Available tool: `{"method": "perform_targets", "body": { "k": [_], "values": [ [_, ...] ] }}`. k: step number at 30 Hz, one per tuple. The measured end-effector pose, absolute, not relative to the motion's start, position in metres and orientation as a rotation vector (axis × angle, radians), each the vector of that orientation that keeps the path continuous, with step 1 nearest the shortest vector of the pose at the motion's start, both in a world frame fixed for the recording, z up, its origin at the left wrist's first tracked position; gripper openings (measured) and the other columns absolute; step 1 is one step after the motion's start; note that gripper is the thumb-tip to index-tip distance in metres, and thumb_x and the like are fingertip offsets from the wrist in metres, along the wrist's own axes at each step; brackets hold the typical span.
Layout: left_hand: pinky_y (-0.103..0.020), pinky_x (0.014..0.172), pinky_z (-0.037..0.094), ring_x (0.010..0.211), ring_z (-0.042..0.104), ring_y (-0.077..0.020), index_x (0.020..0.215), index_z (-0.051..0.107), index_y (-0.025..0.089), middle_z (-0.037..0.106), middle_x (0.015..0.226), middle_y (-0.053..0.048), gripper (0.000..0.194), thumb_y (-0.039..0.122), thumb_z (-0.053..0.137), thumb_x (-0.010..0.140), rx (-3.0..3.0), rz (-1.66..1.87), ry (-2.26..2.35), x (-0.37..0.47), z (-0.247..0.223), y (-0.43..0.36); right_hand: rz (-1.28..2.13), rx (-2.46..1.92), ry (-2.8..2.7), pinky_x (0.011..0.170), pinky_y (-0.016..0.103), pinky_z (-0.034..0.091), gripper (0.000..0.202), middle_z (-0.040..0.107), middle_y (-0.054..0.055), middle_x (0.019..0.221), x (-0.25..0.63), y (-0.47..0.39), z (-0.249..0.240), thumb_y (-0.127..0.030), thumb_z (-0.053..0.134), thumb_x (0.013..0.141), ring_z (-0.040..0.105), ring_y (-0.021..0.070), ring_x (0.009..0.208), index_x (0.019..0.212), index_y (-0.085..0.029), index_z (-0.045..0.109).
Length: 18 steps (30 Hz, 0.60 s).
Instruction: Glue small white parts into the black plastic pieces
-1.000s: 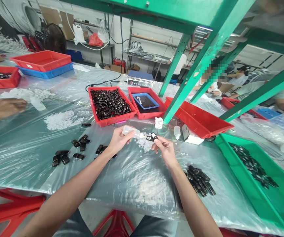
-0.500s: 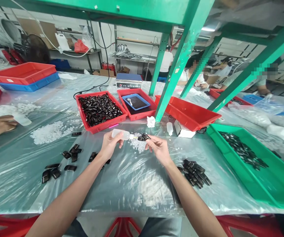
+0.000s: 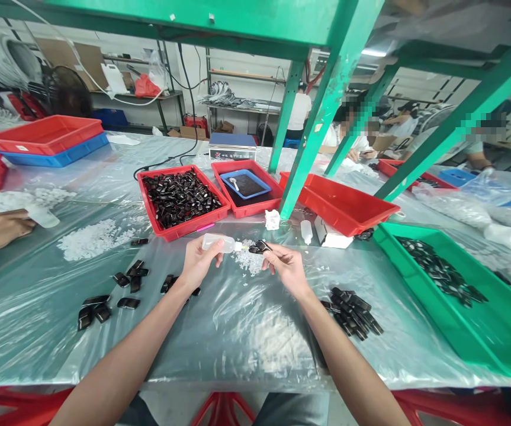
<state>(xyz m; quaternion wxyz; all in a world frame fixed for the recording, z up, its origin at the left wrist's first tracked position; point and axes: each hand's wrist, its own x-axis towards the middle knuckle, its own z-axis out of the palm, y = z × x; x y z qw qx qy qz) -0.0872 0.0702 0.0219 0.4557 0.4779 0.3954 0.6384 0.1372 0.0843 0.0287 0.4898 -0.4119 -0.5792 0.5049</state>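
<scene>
The left hand (image 3: 198,261), curled closed, grips a bottle (image 3: 219,243), nozzle close by black pieces (image 3: 259,247) pinched in the right hand (image 3: 287,266). Work on these seems underway; whether the heap (image 3: 355,313), near right, is finished cannot be told.

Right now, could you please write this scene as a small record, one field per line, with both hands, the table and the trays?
Left hand: grips a translucent squeeze bottle, nozzle toward the right hand
Right hand: pinches small black pieces, exact number unclear
Nozzle contact with pieces: cannot tell
On table between hands: small pile of white granules
Table, left side: scattered black casings
Table, right side: heaped black casings
Red tray, beyond the left hand: many glossy black parts
Green tray, right: dark parts inside
</scene>
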Motion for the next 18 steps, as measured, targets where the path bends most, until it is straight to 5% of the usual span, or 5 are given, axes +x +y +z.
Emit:
{"method": "perform_targets", "body": {
  "k": [18],
  "values": [
    [-0.022, 0.044, 0.041, 0.047, 0.051, -0.0100, 0.092, 0.074, 0.014, 0.065, 0.062, -0.002, 0.028, 0.041, 0.073, 0.082, 1.402, 1.611, 1.160, -0.083, 0.032, 0.059, 1.225, -0.997, -1.409, 0.045, 0.026, 0.035, 0.043, 0.063, -0.001, 0.053, 0.138, 0.087, 0.027, -0.050, 0.077, 0.076, 0.043, 0.0104, 0.044, 0.103, -0.016, 0.079]
  ]
}}
